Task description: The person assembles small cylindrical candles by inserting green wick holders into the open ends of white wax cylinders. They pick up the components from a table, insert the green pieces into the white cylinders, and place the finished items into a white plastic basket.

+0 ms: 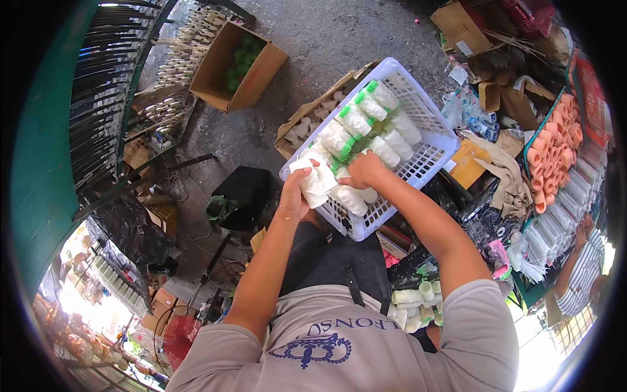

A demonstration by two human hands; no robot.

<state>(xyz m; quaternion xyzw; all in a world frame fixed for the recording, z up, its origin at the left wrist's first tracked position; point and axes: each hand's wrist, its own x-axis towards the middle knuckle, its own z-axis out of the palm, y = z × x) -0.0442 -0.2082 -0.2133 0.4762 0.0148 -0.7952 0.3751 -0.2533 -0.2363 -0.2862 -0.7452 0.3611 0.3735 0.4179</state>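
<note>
A pale lavender plastic basket [437,130] with lattice sides sits tilted in front of me. Rows of white, soft-looking rolls [383,97] lie in it, several with bright green ends. At the basket's near left corner, my left hand [296,197] is closed round a bundle of white rolls [316,181], its thumb across the top. My right hand [367,170] reaches into the basket with curled fingers, closed at the upper end of another white roll [353,200]. Its fingertips are partly hidden among the rolls.
Left of the basket stand a cardboard box [225,68] with green pieces inside and a black container [243,196]. White pieces fill a flat carton [307,124] behind the basket. On the right are stacked orange tubes [552,157] and another person's striped sleeve [583,274].
</note>
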